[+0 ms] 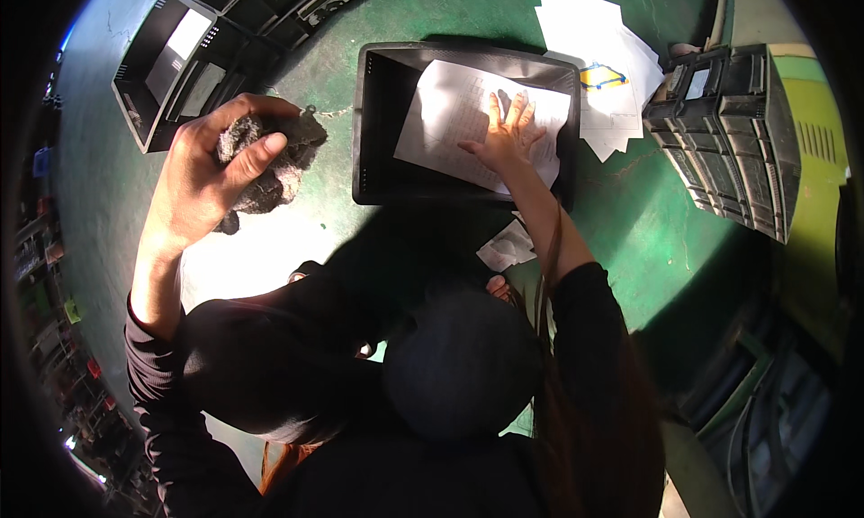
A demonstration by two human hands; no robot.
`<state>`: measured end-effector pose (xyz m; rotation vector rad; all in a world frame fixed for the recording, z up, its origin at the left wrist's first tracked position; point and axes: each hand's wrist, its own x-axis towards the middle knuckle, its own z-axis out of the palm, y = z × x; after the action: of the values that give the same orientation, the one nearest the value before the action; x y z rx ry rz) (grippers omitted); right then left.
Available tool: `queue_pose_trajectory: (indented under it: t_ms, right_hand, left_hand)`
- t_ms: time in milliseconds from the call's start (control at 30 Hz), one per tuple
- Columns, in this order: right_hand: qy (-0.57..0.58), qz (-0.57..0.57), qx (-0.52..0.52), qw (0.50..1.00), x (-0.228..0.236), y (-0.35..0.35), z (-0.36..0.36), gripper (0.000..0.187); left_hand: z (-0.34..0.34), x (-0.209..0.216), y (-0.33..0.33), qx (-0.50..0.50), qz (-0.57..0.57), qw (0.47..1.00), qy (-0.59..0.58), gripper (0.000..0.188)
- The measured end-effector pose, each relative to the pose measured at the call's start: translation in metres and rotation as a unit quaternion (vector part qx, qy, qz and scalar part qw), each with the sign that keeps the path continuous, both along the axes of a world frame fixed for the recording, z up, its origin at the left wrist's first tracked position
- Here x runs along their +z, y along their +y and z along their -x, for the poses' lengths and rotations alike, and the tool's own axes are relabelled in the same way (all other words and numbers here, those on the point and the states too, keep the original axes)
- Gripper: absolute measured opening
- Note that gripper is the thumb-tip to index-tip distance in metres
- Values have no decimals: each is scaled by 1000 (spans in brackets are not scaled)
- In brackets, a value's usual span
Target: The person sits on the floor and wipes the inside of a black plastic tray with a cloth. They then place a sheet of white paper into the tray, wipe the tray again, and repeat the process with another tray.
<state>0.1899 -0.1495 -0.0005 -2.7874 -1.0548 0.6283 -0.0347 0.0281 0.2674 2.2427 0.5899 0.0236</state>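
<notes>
My left hand [202, 171] is closed round a crumpled dark grey rag [261, 167], held up to the left of a black plastic crate [360, 131]. Inside the crate lies a large white paper sheet [441, 113] with faint printed lines, tilted across it. Flat on the right part of that sheet rests my right hand [507, 140], its fingers spread and nothing in its grip. The crate's inner floor is mostly hidden under the paper.
Loose white papers [603, 68], one with a blue and yellow drawing, lie right of the crate. Stacked black crates [729, 140] stand farther right beside a yellow-green panel [814, 140]. Another open crate [162, 77] sits at the upper left. A small paper scrap [506, 246] lies near my knees.
</notes>
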Motion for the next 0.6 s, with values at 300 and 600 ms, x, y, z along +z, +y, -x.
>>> queue_pose_trajectory:
  t_ms: [300, 600]
  right_hand:
    - [78, 90, 201, 972, -15, 14, 11, 108]
    - [-274, -320, 76, 904, 14, -5, -25, 71]
  left_hand:
    - [4, 6, 0, 14, 11, 1000, 4, 40]
    - [19, 18, -3, 37, 24, 999, 9, 31]
